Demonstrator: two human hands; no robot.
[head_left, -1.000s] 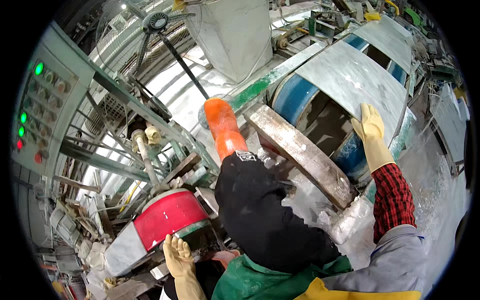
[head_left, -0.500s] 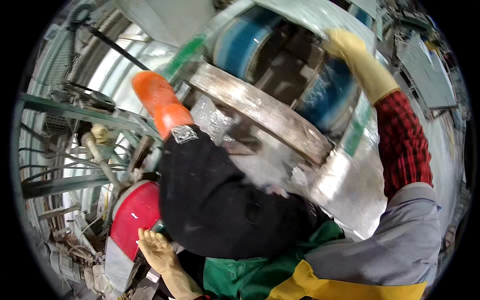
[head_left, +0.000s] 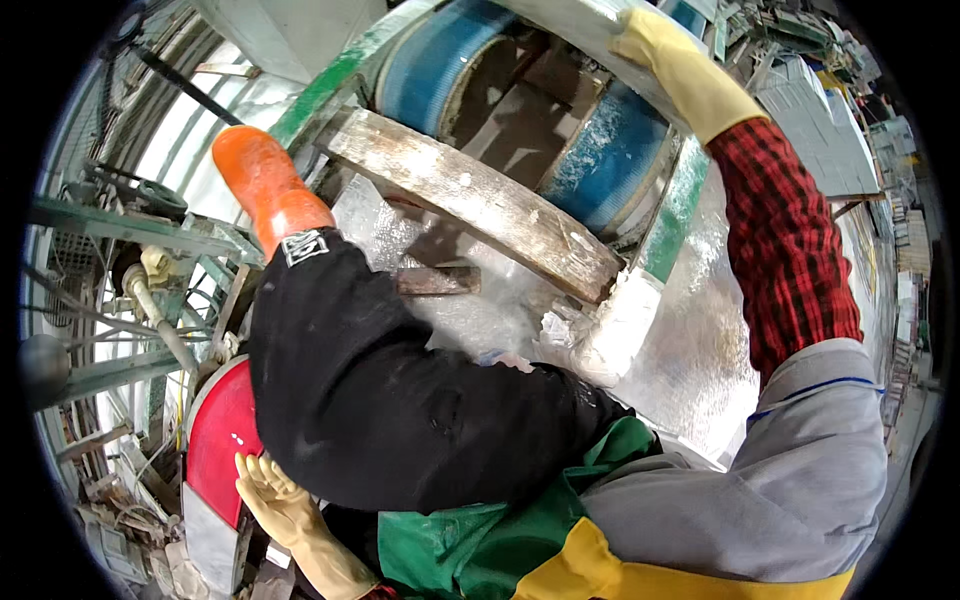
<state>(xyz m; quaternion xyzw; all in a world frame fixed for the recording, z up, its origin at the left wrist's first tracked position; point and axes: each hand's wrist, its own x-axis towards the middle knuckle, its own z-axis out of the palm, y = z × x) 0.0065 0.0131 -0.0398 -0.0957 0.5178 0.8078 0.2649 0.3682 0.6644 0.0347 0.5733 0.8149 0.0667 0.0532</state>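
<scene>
My right hand [head_left: 675, 65], in a cream rubber glove, reaches far forward. Its fingers grip the pale frame [head_left: 575, 30] of a machine. Inside this frame are two blue ribbed drums [head_left: 605, 165], with a dark gap between them. A worn wooden board [head_left: 470, 205] crosses in front of the drums. Low on the left, my left hand [head_left: 280, 505] wears a matching glove. It is open, palm up with the fingers loosely bent, beside a red and grey panel [head_left: 228, 425], and nothing shows in it.
My black-trousered leg [head_left: 350, 370] bends across the middle, its orange boot [head_left: 265, 185] beside the green frame edge. Clear plastic sheeting [head_left: 700, 330] lies right of the machine. Metal bars and pipes [head_left: 150, 300] crowd the left. A stack of pale sheets [head_left: 815, 125] stands far right.
The view has shifted, so the machine, boot and both hands sit further left. The drums look sharper than before. My right hand stays at the frame; the left remains open by the red panel.
</scene>
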